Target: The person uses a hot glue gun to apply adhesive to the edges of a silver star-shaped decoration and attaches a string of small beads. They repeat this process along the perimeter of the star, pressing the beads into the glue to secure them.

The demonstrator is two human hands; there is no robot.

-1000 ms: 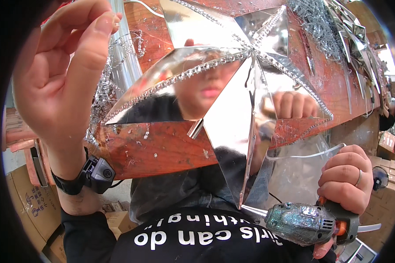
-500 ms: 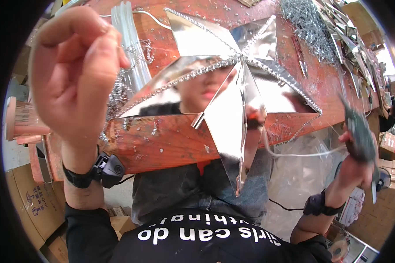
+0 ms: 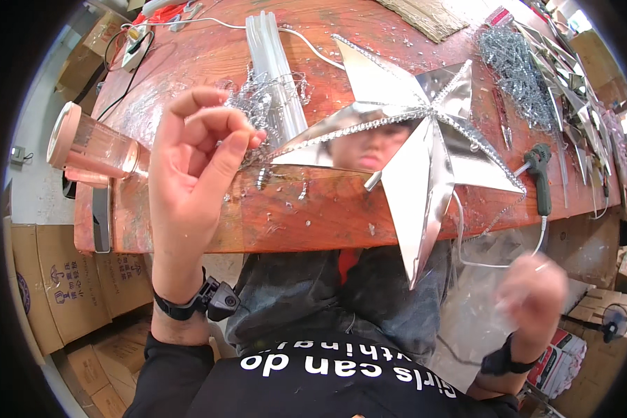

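A mirror-finish silver star (image 3: pixel 411 174) lies on the red wooden table, its lower point jutting past the near edge. Silver tinsel trim runs along several of its ridges. My left hand (image 3: pixel 195 167) is raised by the star's left point, thumb and forefinger pinched together; whatever they hold is too small to make out. Behind those fingertips sits a loose tangle of tinsel (image 3: pixel 261 111). Off the table's near edge at the right, my right hand (image 3: pixel 533 292) is smeared by motion, away from the glue gun. That dark green glue gun (image 3: pixel 538 171) rests on the table beside the star's right point.
Clear glue sticks (image 3: pixel 272 66) lie behind the tangle. A pinkish lidded bottle (image 3: pixel 101 150) stands at the left, near a power strip (image 3: pixel 134 54). Tinsel garland (image 3: pixel 515 70), a red pointed tool (image 3: pixel 501 115) and more silver stars (image 3: pixel 582 104) occupy the right. The glue gun's white cord (image 3: pixel 467 261) hangs in front.
My right hand has let go of the glue gun, now on the table, and moved toward me. My left hand stays pinched beside the star. The whole view has shifted.
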